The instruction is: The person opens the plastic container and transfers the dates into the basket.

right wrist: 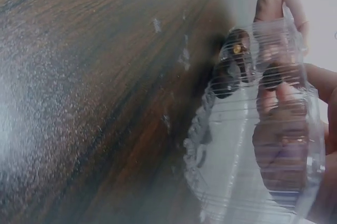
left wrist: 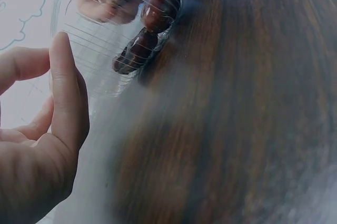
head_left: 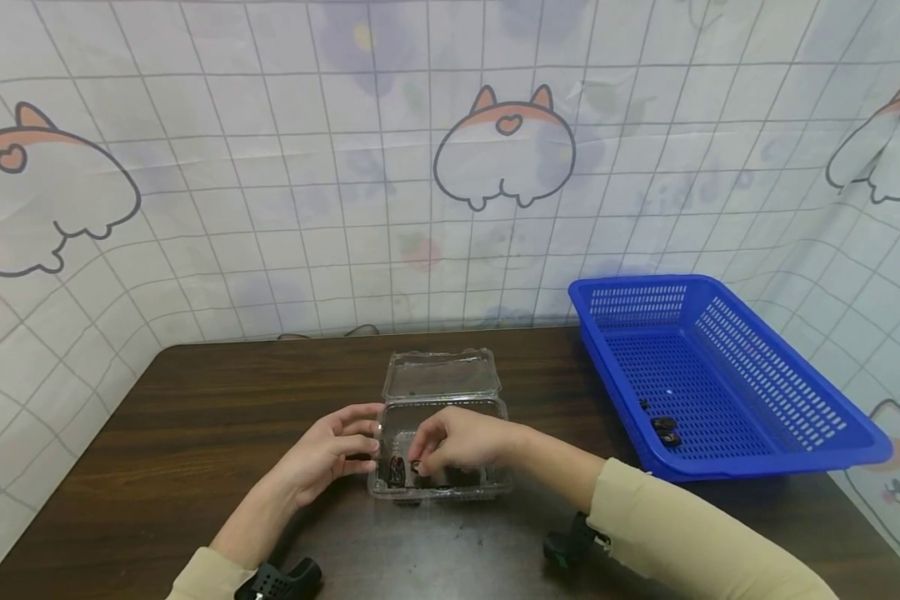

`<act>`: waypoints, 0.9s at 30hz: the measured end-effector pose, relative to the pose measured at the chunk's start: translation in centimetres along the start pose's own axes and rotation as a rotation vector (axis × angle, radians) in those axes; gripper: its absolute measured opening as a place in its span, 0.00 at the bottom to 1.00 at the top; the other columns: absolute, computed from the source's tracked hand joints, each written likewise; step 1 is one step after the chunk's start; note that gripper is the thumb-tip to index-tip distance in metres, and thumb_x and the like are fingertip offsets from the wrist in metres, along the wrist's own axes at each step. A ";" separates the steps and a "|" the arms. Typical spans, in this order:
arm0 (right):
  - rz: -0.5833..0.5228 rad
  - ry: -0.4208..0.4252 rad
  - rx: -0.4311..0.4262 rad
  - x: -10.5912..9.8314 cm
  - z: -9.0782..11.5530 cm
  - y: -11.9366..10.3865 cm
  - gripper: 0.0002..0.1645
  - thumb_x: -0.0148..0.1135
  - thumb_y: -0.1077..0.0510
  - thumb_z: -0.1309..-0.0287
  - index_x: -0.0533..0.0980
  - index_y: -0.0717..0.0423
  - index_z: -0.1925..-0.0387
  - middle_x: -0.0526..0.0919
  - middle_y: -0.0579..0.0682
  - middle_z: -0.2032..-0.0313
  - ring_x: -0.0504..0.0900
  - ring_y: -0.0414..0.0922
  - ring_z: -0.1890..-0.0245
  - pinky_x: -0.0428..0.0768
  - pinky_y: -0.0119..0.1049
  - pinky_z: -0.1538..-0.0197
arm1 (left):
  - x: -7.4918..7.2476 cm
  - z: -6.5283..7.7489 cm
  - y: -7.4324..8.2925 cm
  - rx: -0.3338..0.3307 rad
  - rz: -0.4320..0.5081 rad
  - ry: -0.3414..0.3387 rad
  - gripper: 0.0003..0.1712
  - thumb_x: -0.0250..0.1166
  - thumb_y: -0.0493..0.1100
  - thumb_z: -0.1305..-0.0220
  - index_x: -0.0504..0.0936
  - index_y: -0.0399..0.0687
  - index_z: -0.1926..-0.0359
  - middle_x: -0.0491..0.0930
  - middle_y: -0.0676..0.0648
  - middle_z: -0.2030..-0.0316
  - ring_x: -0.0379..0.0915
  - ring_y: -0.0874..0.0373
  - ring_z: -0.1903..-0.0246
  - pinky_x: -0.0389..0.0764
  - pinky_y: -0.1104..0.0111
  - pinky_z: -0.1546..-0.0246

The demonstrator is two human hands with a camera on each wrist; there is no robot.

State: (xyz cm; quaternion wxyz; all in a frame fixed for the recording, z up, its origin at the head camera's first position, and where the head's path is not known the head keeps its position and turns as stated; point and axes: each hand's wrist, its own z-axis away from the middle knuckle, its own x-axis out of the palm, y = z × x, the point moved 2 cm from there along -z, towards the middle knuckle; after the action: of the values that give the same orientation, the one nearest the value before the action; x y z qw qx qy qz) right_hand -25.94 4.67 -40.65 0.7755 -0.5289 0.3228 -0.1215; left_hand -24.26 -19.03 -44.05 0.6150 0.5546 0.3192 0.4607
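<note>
A clear plastic clamshell box (head_left: 450, 493) stands on the table with its lid (head_left: 442, 375) folded back. My right hand (head_left: 461, 439) reaches into the box from the right and pinches a dark date (head_left: 416, 467) between thumb and fingertips. Beside it, at the box's left end, lie wrinkled brown dates (head_left: 397, 472), seen through the ribbed wall as dates (left wrist: 160, 9) in the left wrist view. My left hand (head_left: 328, 450) rests its extended fingers against the box's left wall. Part of the box floor is hidden under the right hand.
A blue slotted basket (head_left: 607, 367) stands on the right of the table, with a few dates (head_left: 666, 429) near its front left corner. The dark wooden table (head_left: 217, 417) meets a patterned wall covering (head_left: 390, 275) at the back. Black wrist devices (head_left: 570, 542) sit at both sleeves.
</note>
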 end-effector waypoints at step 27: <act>-0.293 0.126 0.033 -4.3 3.2 -0.6 0.17 0.66 0.60 0.34 0.81 0.61 0.45 0.79 0.47 0.67 0.59 0.42 0.81 0.59 0.34 0.75 | 0.2 0.1 -0.1 0.018 0.026 -0.012 0.37 0.63 0.31 0.31 0.60 0.34 0.25 0.74 0.46 0.53 0.77 0.59 0.64 0.87 0.64 0.58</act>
State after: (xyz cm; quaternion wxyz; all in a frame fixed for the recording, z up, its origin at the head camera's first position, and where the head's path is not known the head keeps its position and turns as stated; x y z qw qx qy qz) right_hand -27.10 9.10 -37.71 0.7362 -0.5490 0.2879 -0.2716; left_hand -24.11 -18.89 -44.07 0.6061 0.5668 0.3124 0.4623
